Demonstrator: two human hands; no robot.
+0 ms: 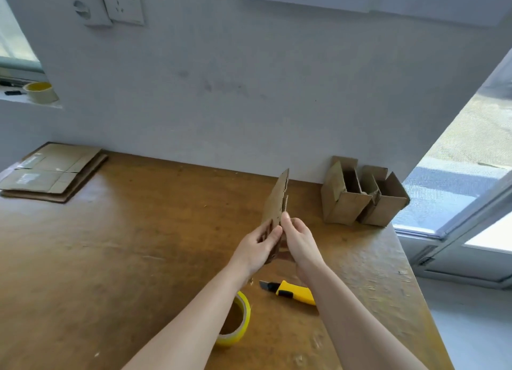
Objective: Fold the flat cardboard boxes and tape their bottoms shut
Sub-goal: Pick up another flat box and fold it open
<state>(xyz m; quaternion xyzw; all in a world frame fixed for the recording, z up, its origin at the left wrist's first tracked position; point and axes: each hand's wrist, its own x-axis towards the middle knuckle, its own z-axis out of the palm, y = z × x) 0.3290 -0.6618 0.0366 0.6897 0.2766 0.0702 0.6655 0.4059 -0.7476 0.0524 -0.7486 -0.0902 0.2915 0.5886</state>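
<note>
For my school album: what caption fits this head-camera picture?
Two hands open a flat box above the table.

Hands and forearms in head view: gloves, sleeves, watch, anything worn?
Nothing worn that shows. Left hand and right hand are bare, no gloves, rings or markings visible. Both forearms are bare to the frame's bottom edge: no sleeves, watch or bands.

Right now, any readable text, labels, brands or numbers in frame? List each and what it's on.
None can be read.
Flat cardboard stack: pale label patches, too blurred to read.
Utility knife: no visible marking.
Tape roll: no print visible.
Folded boxes: plain brown, no print visible.
Held cardboard piece, gripped by left hand and right hand: blank.
Wall socket plate: no lettering legible.
</note>
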